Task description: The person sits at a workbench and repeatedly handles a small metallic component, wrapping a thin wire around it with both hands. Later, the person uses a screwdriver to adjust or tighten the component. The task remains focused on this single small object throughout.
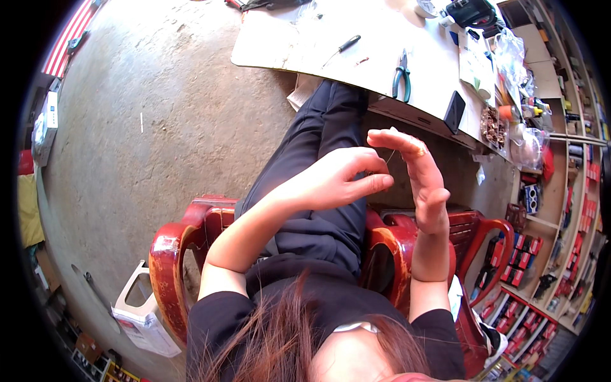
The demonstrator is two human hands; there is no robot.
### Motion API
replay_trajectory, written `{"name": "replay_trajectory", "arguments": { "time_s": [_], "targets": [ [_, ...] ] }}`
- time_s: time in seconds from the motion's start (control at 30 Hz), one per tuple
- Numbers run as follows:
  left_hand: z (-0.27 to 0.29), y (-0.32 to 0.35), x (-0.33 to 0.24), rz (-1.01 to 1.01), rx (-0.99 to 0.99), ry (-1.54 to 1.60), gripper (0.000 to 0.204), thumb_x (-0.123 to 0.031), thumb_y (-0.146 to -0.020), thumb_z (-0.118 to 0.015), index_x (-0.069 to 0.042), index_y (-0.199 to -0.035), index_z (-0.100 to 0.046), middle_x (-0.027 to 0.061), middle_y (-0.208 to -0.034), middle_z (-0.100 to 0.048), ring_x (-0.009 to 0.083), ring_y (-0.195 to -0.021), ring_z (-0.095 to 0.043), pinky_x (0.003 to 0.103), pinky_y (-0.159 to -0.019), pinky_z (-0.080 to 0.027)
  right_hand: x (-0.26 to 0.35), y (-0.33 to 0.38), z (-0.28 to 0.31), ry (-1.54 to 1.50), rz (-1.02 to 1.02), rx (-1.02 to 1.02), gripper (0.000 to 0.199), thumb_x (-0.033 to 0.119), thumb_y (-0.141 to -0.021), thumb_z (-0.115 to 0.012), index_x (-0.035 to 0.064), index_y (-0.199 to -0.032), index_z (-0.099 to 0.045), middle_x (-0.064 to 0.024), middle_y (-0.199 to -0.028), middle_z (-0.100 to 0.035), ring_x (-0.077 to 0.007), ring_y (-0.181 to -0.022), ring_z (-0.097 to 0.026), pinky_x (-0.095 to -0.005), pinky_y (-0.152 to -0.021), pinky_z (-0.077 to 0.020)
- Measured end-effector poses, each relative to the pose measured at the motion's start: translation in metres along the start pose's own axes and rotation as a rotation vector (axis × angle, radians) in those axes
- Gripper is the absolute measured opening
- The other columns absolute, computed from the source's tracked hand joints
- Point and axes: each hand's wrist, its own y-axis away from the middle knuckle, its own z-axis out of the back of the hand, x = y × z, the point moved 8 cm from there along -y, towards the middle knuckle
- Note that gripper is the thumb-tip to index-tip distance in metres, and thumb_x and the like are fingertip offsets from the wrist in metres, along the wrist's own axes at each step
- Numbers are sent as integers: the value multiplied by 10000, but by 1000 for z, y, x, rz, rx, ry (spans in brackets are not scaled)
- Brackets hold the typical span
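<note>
Pliers [403, 65] — on tbl [286, 51], fwd of R grip [417, 172]

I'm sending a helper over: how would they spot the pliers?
Find the white table at the top of the picture. Near its closer edge, between a screwdriver and a black phone-like slab, lie the pliers. Their two teal-and-dark handles set them apart from the screwdriver's single black one.
</note>
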Motion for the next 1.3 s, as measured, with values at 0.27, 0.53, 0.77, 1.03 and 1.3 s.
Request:
{"name": "replay_trajectory", "arguments": {
  "time_s": [0.27,0.53,0.77,1.03,1.3],
  "targets": [
    [7,-3,-21,-213,-71,-71,131,-140,-865,-650,-19,-916,-645,109,-967,-623,266,-976,-584,371,-875,-454,16,0,-2,85,61,11,1036,833,-821,-243,-63,-1269,-510,-169,-1263,-579,-270,-1205,-533,-424,-1087,-309],
    [7,-1,-7,56,-51,87,178,-77,-897,-606,-4,-1057,-578,98,-912,-630,170,-810,-620,297,-763,-492,31,-5,-2,657,282,71,434,282,-911,-601,-19,-1221,-561,-181,-1164,-608,-372,-1100,-577,-490,-1049,-382],
    [11,1,4,154,-145,279,188,-51,-940,-556,4,-1103,-480,75,-894,-618,112,-799,-591,277,-746,-481,29,-4,-2,891,294,-36,337,20,-783,-687,-22,-1108,-610,-158,-1011,-647,-354,-951,-626,-446,-940,-485],
    [25,0,-4,-12,-286,85,193,-67,-880,-656,-4,-1052,-595,50,-932,-613,102,-863,-577,266,-786,-476,34,-4,1,915,335,-151,281,-14,-761,-705,-20,-1035,-642,-143,-915,-652,-338,-882,-640,-419,-857,-514],
    [29,1,2,57,-383,230,238,-39,-859,-685,8,-1084,-624,44,-1000,-641,100,-936,-600,260,-853,-491,39,0,2,944,418,-274,267,-22,-754,-724,-4,-1011,-651,-115,-917,-665,-305,-848,-648,-399,-810,-525]
  ]
}}
